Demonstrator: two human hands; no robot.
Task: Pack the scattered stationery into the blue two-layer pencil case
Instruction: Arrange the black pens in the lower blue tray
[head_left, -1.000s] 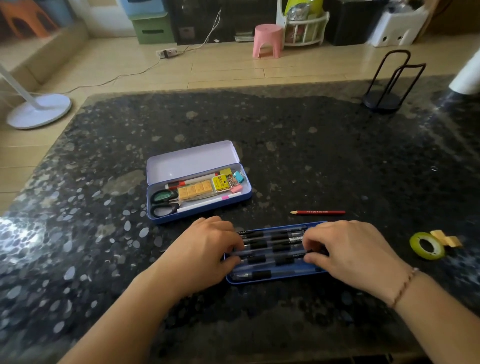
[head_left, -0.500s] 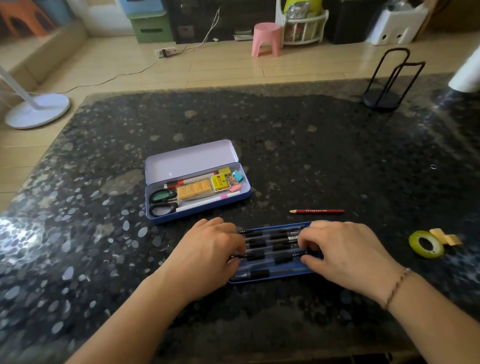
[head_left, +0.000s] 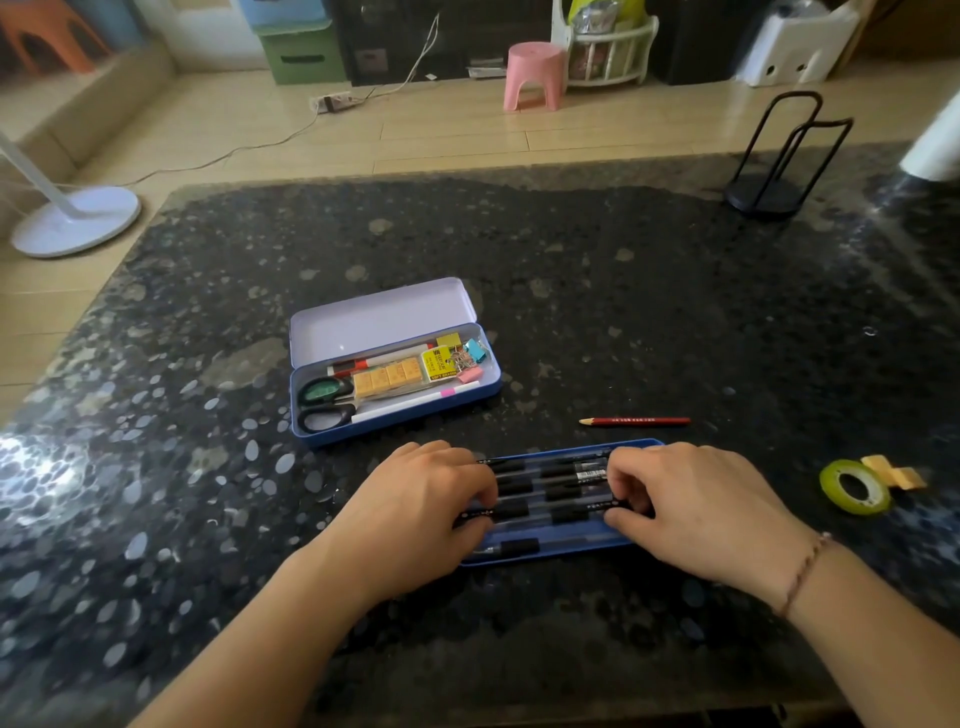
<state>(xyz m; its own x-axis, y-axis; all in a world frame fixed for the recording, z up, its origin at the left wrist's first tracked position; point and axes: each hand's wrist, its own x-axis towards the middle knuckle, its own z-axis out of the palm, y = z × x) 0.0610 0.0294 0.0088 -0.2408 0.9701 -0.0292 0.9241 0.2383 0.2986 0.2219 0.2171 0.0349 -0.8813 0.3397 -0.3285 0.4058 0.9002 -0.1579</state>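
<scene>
gripping opposite ends of one black pen, the left hand and right hand pinch it over the blue tray, among more pens lying side by side. beyond sits the open pencil case with scissors and erasers. red pencil and green tape roll lie loose on the dark table.

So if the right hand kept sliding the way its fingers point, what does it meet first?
The right hand points left along the pens in the tray. Going straight on, it would likely meet the left hand first, whose fingertips rest on the same pens.
</scene>
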